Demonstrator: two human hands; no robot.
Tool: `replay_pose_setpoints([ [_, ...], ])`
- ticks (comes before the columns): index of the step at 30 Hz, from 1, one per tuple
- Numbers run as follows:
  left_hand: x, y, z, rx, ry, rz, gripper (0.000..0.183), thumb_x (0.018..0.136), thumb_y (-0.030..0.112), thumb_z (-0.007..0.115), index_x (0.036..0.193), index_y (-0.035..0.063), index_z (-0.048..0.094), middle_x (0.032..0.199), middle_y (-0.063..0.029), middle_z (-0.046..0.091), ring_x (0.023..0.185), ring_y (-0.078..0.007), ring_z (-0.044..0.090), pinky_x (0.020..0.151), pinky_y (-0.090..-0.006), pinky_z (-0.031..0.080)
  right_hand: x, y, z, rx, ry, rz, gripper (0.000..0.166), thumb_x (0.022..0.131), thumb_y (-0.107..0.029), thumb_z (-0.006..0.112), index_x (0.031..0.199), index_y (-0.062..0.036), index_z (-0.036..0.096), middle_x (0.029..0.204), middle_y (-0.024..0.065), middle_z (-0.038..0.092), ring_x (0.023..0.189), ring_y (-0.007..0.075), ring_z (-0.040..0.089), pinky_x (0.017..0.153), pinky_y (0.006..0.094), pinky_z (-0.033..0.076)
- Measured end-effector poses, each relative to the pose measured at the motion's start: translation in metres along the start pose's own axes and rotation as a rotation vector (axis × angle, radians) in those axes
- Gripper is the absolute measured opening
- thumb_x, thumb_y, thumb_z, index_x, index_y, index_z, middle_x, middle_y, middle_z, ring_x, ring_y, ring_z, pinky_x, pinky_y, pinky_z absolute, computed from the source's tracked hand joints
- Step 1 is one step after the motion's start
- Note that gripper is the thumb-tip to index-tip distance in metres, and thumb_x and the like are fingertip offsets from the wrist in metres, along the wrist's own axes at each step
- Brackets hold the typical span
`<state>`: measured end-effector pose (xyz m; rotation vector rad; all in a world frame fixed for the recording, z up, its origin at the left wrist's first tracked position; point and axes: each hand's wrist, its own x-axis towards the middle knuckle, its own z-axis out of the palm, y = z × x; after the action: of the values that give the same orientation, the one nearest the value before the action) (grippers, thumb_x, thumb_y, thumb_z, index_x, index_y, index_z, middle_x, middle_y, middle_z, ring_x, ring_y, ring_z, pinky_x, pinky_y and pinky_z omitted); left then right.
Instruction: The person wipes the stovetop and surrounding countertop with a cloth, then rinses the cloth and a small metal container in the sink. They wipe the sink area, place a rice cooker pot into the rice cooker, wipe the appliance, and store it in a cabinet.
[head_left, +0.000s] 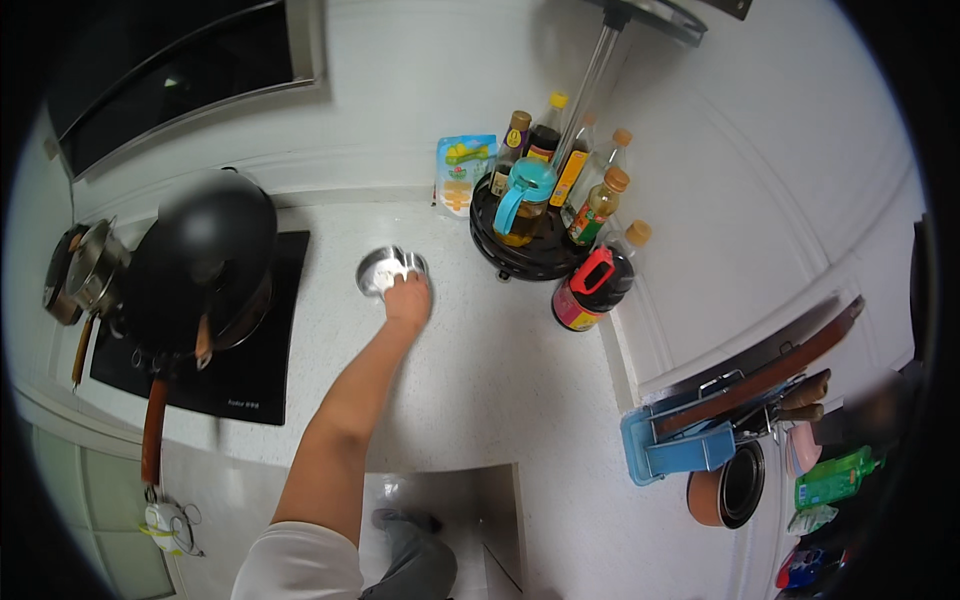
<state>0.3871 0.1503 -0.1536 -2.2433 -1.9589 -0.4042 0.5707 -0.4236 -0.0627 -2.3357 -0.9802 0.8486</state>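
Observation:
My left hand (409, 300) reaches across the white countertop (450, 360) to a small, shiny metal bowl (366, 271). Its fingers bend over the bowl's near right rim and grip it, while the hand hides that part of the rim. Inside the bowl lies something white (384, 271), too blurred to tell whether it is powder or cloth. The right hand is out of view.
A black wok (202, 240) stands on the cooktop (262, 382) at left, its wooden handle (154, 435) jutting out. Behind right, a black turntable rack (517, 262) holds several bottles. A large sauce bottle (592, 289) and a blue rack (641, 450) stand along the right wall.

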Motion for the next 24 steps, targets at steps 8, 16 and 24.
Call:
replay_pose_setpoints([
  [8,0.145,-0.032,0.057,0.005,0.217,0.048,0.021,0.081,0.014,0.047,0.097,0.0040,0.056,0.095,-0.0142,0.057,0.086,-0.0248,0.056,0.071,-0.0379,0.045,0.037,0.052,0.035,-0.091,0.035,0.118,0.016,0.077,-0.016,0.059,0.091,-0.0093,0.062,0.082,0.0084,0.064,0.069,0.0230,0.062,0.060,0.0315,0.048],
  [16,-0.071,0.134,-0.034,-1.116,0.050,0.408,0.022,0.083,-0.002,0.047,0.104,0.0014,0.051,0.099,-0.0074,0.053,0.083,-0.0158,0.050,0.070,-0.0237,0.041,-0.029,0.095,-0.017,1.077,0.702,0.569,0.005,0.083,-0.005,0.050,0.086,-0.0022,0.054,0.083,0.0093,0.060,0.068,0.0180,0.058,0.063,0.0323,0.051],
  [24,-0.369,0.290,-0.151,-1.422,-0.955,0.970,0.014,0.076,-0.004,0.053,0.088,0.0031,0.056,0.078,-0.0067,0.056,0.063,-0.0115,0.052,0.056,-0.0232,0.044,-0.116,0.155,-0.041,0.996,0.935,0.496,0.005,0.084,-0.003,0.050,0.084,-0.0001,0.055,0.078,0.0075,0.059,0.065,0.0152,0.059,0.060,0.0266,0.050],
])
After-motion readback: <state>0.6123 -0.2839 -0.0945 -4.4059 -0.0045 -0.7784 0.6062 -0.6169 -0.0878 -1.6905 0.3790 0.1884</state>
